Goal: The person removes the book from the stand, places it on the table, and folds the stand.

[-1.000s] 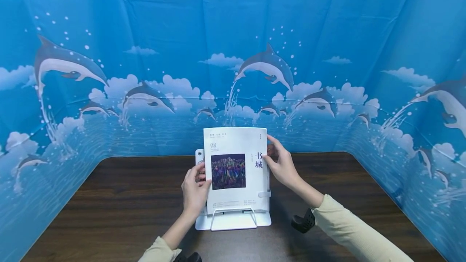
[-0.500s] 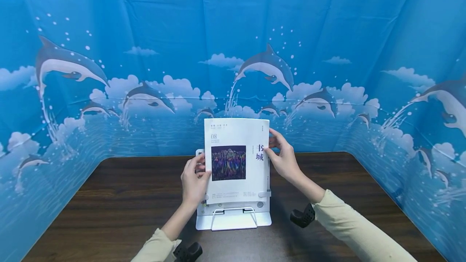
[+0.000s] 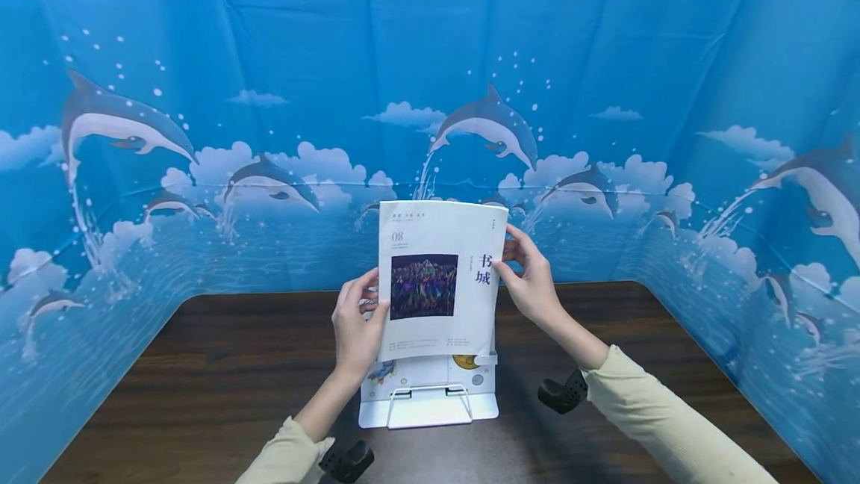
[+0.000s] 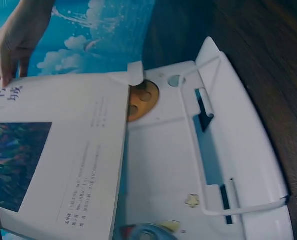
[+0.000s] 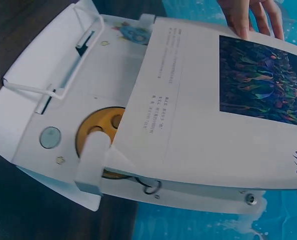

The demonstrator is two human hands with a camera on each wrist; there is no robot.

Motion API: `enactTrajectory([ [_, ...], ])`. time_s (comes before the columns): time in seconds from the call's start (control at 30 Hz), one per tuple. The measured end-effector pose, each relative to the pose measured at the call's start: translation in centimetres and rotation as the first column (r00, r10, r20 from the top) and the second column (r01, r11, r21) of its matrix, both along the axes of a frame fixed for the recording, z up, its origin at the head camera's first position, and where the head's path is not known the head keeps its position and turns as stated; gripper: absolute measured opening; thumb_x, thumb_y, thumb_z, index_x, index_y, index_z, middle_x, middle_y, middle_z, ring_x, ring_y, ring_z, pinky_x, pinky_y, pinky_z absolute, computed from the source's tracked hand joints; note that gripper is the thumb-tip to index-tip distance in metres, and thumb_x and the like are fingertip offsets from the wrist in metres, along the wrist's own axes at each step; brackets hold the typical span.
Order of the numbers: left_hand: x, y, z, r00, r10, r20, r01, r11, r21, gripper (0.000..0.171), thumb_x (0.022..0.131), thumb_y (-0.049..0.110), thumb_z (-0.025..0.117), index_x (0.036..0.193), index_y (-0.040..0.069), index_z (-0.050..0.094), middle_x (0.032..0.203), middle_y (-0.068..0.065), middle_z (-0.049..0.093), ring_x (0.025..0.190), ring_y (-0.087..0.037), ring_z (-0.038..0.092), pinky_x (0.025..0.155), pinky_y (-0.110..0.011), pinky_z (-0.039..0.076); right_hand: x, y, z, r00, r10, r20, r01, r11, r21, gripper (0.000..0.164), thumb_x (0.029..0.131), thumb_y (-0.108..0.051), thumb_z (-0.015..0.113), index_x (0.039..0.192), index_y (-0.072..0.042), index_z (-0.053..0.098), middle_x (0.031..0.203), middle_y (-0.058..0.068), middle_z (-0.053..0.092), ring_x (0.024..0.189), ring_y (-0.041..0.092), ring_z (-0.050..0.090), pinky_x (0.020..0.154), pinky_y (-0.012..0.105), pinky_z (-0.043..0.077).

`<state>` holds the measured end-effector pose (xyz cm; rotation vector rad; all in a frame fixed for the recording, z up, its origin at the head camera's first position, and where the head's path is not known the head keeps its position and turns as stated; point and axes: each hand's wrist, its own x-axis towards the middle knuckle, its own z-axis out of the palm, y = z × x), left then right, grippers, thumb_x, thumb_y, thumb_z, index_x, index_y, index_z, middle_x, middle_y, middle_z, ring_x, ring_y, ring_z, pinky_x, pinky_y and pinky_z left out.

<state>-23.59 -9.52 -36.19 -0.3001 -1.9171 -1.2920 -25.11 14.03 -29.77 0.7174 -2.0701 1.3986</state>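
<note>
A white magazine with a dark, colourful square picture is held upright between both hands. My left hand grips its left edge, the thumb lying on the cover and the fingers behind. On the opposite edge, higher up, my right hand pinches it the same way. Behind and below stands a white book stand with cartoon prints and a wire holder at its foot. In the right wrist view a white side clip of the stand overlaps the magazine's lower corner.
The stand rests on a dark wooden table. A blue curtain printed with dolphins hangs around the back and sides. A black wrist device sits by the right sleeve, and another black device by the left.
The magazine has risen from the foot of the stand, uncovering the stand's lower printed panel, and now tilts slightly. My right hand has moved up with it; my left has risen a little.
</note>
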Motion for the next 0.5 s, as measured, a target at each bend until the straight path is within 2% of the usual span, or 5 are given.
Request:
enactTrajectory([
  [0.23, 0.8, 0.4, 1.4, 0.999, -0.047, -0.019, 0.047, 0.999, 0.000, 0.047, 0.072, -0.012, 0.067, 0.116, 0.000, 0.058, 0.102, -0.014, 0.056, 0.083, -0.019, 0.055, 0.066, -0.026, 0.052, 0.1, 0.7, 0.9, 1.000, 0.023, -0.019, -0.023, 1.000, -0.006, 0.052, 0.082, 0.015, 0.054, 0.130, 0.012, 0.035, 0.099, 0.028, 0.054, 0.084, 0.032, 0.055, 0.065, 0.018, 0.051],
  [0.4, 1.2, 0.9, 1.6, 0.998, -0.067, -0.002, 0.067, 0.998, 0.020, 0.048, 0.072, -0.013, 0.067, 0.117, 0.000, 0.058, 0.103, -0.014, 0.056, 0.083, -0.019, 0.055, 0.066, -0.027, 0.052, 0.3, 1.3, 1.6, 0.999, 0.030, -0.020, -0.029, 0.999, 0.027, 0.053, 0.082, 0.015, 0.053, 0.130, 0.013, 0.034, 0.099, 0.028, 0.055, 0.085, 0.035, 0.056, 0.063, 0.021, 0.052],
  [0.5, 1.4, 1.3, 1.7, 0.997, -0.081, 0.009, 0.081, 0.996, 0.022, 0.049, 0.072, -0.013, 0.067, 0.119, 0.000, 0.057, 0.104, -0.015, 0.055, 0.084, -0.020, 0.055, 0.066, -0.029, 0.053, 0.3, 1.9, 1.8, 1.000, 0.026, -0.013, -0.026, 0.999, 0.043, 0.053, 0.082, 0.015, 0.053, 0.131, 0.013, 0.034, 0.100, 0.029, 0.055, 0.086, 0.035, 0.056, 0.063, 0.017, 0.051],
])
